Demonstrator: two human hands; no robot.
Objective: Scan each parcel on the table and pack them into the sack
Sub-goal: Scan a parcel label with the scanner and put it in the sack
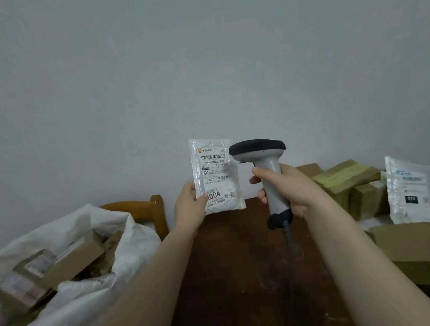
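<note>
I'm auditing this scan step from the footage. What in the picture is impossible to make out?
All head view.
The scanner: window faces away, so no beam or read shows.
The held parcel: label's fine print too small.
The boxes in the sack: blurred, partly under its folds; count unclear.
The cardboard box at right: cut off by the frame edge.

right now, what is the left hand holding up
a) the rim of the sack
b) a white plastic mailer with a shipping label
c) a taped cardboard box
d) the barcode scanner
b: the left hand pinches the lower left corner of the white plastic mailer, whose label faces the camera, while the right hand grips the barcode scanner beside it.
</note>
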